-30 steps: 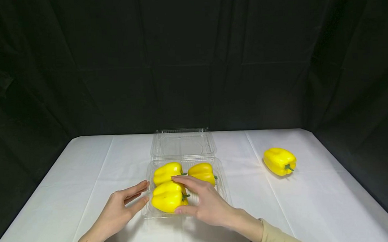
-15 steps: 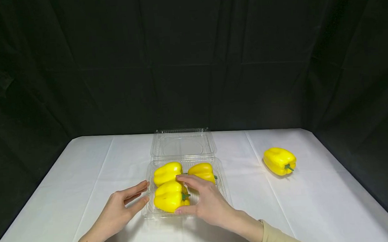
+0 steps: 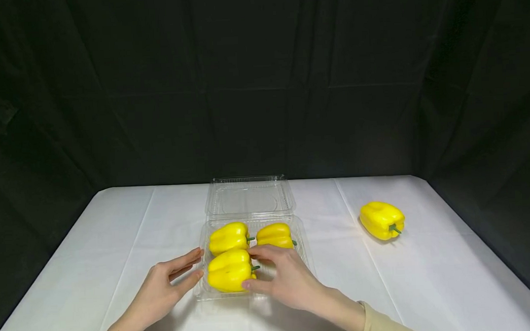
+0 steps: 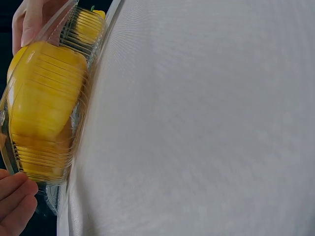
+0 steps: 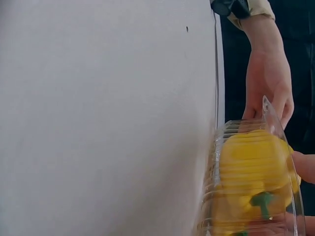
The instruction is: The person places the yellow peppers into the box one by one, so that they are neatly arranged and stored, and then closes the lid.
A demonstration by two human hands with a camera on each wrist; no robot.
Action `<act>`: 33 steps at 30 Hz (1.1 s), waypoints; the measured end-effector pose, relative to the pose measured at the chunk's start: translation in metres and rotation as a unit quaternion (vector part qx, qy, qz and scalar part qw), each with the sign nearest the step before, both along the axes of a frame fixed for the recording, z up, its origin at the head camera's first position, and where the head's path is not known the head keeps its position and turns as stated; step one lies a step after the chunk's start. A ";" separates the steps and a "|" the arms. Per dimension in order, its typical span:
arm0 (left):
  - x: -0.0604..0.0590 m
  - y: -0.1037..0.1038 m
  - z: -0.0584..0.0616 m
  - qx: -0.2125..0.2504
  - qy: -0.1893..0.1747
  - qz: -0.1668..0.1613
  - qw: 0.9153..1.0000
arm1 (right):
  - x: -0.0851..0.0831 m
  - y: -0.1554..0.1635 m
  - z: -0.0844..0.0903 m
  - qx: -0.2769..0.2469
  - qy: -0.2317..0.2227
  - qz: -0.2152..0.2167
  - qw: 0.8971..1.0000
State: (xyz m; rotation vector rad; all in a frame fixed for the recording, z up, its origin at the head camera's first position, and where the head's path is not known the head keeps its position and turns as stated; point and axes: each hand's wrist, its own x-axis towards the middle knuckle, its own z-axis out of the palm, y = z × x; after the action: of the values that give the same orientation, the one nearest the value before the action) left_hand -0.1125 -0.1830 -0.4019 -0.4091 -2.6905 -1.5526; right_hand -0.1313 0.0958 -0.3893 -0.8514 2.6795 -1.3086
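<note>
A clear plastic clamshell container [image 3: 305,256] sits mid-table with its lid [image 3: 248,198] folded open behind it. Three yellow bell peppers lie inside: one at the front [image 3: 227,272], one back left [image 3: 228,236], one back right [image 3: 274,234]. My left hand [image 3: 198,262] rests with straight fingers against the container's left wall. My right hand [image 3: 249,267] is at the front pepper's stem end, thumb touching its near side, fingers loose over the stem. The left wrist view shows the front pepper [image 4: 44,98] through the ribbed wall. The right wrist view shows that pepper [image 5: 253,162] too.
A fourth yellow pepper [image 3: 381,220] lies loose on the white tablecloth [image 3: 430,286] to the right of the container. Black curtains close off the back and both sides. The table edges drop away at left and right.
My right hand has slid rightward off the front pepper, from spanning its body to touching only its stem end. The left hand has stayed put.
</note>
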 end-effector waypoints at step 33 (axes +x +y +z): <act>-0.001 -0.001 0.000 -0.006 -0.011 0.007 1.000 | 0.001 0.009 0.003 -0.009 0.009 -0.010 1.000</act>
State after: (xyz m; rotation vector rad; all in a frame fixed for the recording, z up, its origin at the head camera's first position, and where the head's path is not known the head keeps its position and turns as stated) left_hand -0.1136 -0.1841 -0.4018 -0.3768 -2.7141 -1.5464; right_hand -0.1300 0.1048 -0.3860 -0.8458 2.7002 -1.3377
